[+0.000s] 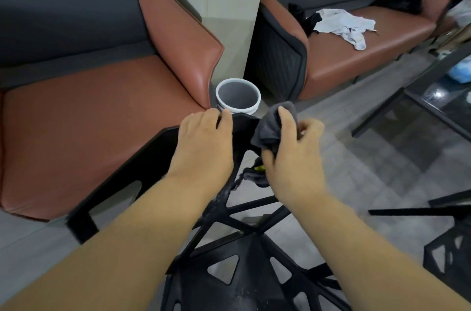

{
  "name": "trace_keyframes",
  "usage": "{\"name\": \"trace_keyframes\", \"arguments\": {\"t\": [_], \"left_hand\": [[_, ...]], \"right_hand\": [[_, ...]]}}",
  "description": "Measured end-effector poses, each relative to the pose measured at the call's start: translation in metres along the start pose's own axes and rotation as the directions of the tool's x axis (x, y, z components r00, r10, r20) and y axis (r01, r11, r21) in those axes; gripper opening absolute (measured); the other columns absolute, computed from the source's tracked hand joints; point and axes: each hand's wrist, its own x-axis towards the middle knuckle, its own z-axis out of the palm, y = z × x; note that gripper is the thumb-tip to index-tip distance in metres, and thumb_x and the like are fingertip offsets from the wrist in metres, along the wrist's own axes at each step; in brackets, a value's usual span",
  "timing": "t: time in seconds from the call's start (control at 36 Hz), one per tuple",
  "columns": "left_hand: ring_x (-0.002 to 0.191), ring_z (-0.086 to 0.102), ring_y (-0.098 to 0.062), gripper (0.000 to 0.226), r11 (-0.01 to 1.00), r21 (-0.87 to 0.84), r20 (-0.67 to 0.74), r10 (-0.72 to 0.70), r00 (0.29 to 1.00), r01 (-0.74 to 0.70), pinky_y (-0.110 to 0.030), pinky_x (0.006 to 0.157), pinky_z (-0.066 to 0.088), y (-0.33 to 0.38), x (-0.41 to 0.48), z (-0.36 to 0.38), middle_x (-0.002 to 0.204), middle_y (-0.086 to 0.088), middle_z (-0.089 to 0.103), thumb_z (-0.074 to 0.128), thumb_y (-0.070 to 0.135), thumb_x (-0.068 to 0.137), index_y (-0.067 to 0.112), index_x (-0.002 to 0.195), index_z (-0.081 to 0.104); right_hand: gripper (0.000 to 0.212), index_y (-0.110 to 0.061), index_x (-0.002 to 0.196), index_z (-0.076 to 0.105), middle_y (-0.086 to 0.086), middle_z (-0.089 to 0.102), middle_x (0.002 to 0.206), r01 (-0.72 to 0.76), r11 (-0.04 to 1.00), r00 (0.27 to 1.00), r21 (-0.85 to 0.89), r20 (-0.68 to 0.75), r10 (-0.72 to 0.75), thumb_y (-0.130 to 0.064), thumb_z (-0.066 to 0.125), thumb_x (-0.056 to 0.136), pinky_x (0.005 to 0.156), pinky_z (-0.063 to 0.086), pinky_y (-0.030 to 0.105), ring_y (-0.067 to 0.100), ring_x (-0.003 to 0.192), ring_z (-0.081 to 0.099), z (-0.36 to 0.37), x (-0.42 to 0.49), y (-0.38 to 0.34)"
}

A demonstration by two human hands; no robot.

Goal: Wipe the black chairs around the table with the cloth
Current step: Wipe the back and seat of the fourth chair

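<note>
Head view: both hands at top rail of black chair [243, 244] backrest. Left hand [204, 142] curls over rail, gripping to steady it. Right hand [293, 155] clutches bunched dark-grey cloth [269, 130], pressed on rail just right of left hand. Probably early on this chair: pale dusty specks show on strut and seat below hands. Second black chair [442, 239] stands apart to right, likely unwiped. Chair looks matte black, with angular open lattice. White bucket [238, 94] just beyond rail.
</note>
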Motion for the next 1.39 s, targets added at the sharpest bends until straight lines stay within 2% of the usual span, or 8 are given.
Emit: {"name": "trace_keyframes", "arguments": {"t": [0.17,0.5,0.67,0.81,1.11,1.22,1.28,1.39], "left_hand": [[0.081,0.05,-0.026,0.033,0.997,-0.048,0.003,-0.055,0.998,0.055,-0.026,0.077,0.024,-0.005,0.002,0.008,0.092,-0.004,0.058,0.065,0.002,0.08,0.007,0.112,0.06],[0.089,0.054,-0.028,0.03,0.998,-0.034,-0.094,-0.052,0.994,0.049,-0.03,0.085,0.027,-0.002,-0.001,0.019,0.099,-0.004,0.06,0.056,0.01,0.084,0.007,0.114,0.06],[0.092,0.053,-0.028,0.036,1.0,-0.004,-0.088,-0.028,0.996,0.027,-0.033,0.088,0.027,-0.004,-0.003,0.017,0.104,-0.006,0.059,0.044,0.021,0.086,0.007,0.117,0.057],[0.092,0.054,-0.03,0.036,1.0,-0.004,-0.108,0.0,0.994,-0.001,-0.034,0.088,0.028,-0.006,-0.004,0.018,0.103,-0.007,0.059,0.045,0.02,0.087,0.006,0.118,0.057],[0.093,0.043,-0.021,0.034,0.999,-0.044,-0.14,0.024,0.99,-0.031,-0.031,0.088,0.027,-0.012,-0.01,0.02,0.102,-0.006,0.058,0.053,0.013,0.087,0.005,0.12,0.057],[0.093,0.041,-0.019,0.033,0.998,-0.054,-0.142,0.019,0.99,-0.027,-0.03,0.087,0.025,-0.011,-0.007,0.021,0.101,-0.005,0.058,0.054,0.012,0.086,0.005,0.119,0.058],[0.093,0.04,-0.018,0.033,0.997,-0.072,-0.129,0.005,0.992,-0.014,-0.029,0.087,0.025,-0.009,-0.005,0.022,0.101,-0.003,0.058,0.054,0.012,0.086,0.007,0.119,0.058],[0.094,0.041,-0.017,0.035,0.994,-0.109,-0.124,-0.01,0.992,-0.004,-0.028,0.089,0.024,-0.009,-0.002,0.024,0.103,-0.003,0.059,0.056,0.01,0.085,0.008,0.119,0.058]], "right_hand": [[0.049,-0.034,0.132,0.03,-0.003,0.029,0.123,-0.272,0.953,0.962,0.133,0.061,0.266,-0.023,0.053,0.089,0.073,0.039,0.029,0.007,0.084,0.043,0.005,-0.012,0.04],[0.071,0.009,0.139,0.024,0.024,0.028,0.128,-0.187,0.974,0.973,0.129,-0.111,0.202,-0.002,0.065,0.082,0.071,0.042,0.03,0.018,0.086,0.039,0.019,-0.028,0.052],[0.042,-0.011,0.125,0.038,-0.036,0.03,0.107,-0.293,0.927,0.955,0.236,0.016,0.298,-0.006,0.055,0.087,0.065,0.056,0.039,0.011,0.079,0.055,0.041,-0.038,0.069],[0.027,-0.014,0.117,0.037,-0.007,0.039,0.084,-0.437,0.833,0.885,0.339,-0.002,0.465,-0.003,0.048,0.094,0.051,0.045,0.019,-0.014,0.065,0.049,0.042,-0.046,0.072],[0.043,-0.01,0.127,0.033,0.002,0.047,0.095,-0.689,0.524,0.67,0.501,0.163,0.725,0.002,0.05,0.09,0.054,0.042,0.016,0.01,0.074,0.049,0.053,-0.083,0.09],[0.028,-0.012,0.108,0.041,-0.004,0.045,0.093,-0.67,0.517,0.678,0.533,0.155,0.718,0.008,0.044,0.089,0.07,0.04,0.016,0.014,0.086,0.046,0.057,-0.074,0.08],[0.021,-0.012,0.092,0.036,-0.004,0.044,0.082,-0.657,0.511,0.686,0.555,0.159,0.71,0.008,0.04,0.088,0.078,0.054,0.047,0.023,0.078,0.045,0.058,-0.063,0.07],[0.036,-0.009,0.116,0.038,0.001,0.039,0.109,-0.459,0.691,0.832,0.559,-0.003,0.555,0.004,0.051,0.085,0.081,0.054,0.048,0.023,0.094,0.052,0.052,-0.043,0.03]]}}
